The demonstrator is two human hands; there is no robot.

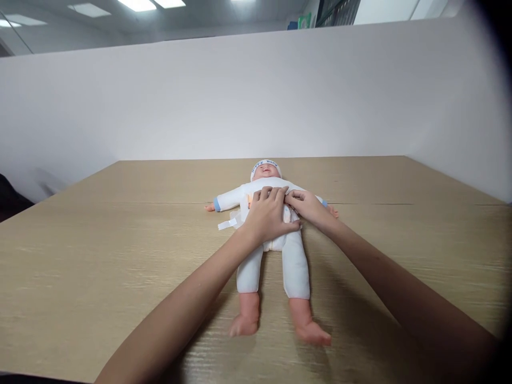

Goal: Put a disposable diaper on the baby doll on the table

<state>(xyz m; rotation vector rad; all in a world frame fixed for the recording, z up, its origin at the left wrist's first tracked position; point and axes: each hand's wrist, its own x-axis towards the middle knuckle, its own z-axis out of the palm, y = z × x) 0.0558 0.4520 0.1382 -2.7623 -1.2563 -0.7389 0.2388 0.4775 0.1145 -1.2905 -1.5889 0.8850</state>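
Wooden tabletop (100,256) | doll (296,266) supine | I see left hand (269,216) spread flat on its belly, right hand (306,205) pinching clothing beside | advise steady pressure.

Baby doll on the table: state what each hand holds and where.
Left hand lies flat on the doll's belly, clasping nothing. Right hand pinches the white clothing at the chest; the exact grip is hidden.

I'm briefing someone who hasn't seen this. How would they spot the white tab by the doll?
On the wooden table lies a doll, face up, both hands on its belly. Beside the left hand, by the doll's waist, a small white tab sticks out flat onto the wood.
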